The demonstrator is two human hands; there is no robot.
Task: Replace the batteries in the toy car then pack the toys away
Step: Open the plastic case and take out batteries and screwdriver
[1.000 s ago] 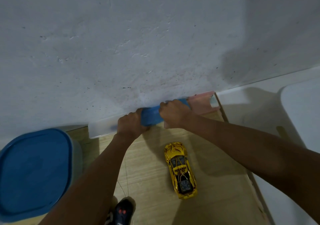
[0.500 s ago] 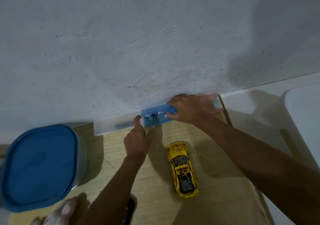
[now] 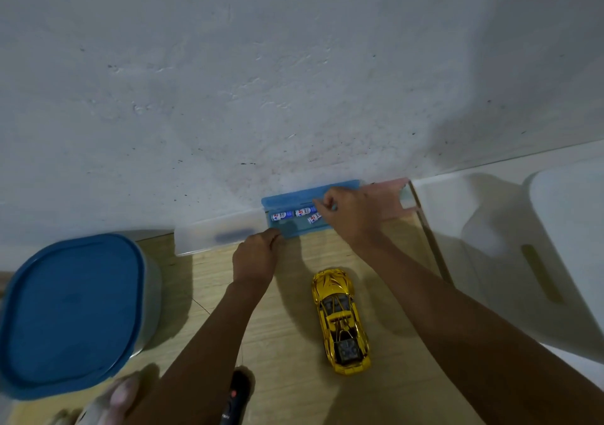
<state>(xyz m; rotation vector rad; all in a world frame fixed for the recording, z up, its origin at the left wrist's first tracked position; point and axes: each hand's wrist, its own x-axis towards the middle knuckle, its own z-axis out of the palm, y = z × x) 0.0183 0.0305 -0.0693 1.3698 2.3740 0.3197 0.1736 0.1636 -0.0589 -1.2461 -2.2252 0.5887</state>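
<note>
- Batteries (image 3: 281,217): lie loose in opened blue case (image 3: 294,197), ready for picking.
- Left grip (image 3: 258,254): pinches case's front edge, steadying it.
- Right grip (image 3: 346,218): closes on one battery.

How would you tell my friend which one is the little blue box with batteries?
Find where the pale wooden table meets the grey-white wall: three slim plastic cases lie there in a row. The blue plastic case is the middle one, between a frosted clear case and a pink case. It is the only blue one and lies open, showing small white-and-blue batteries.
</note>
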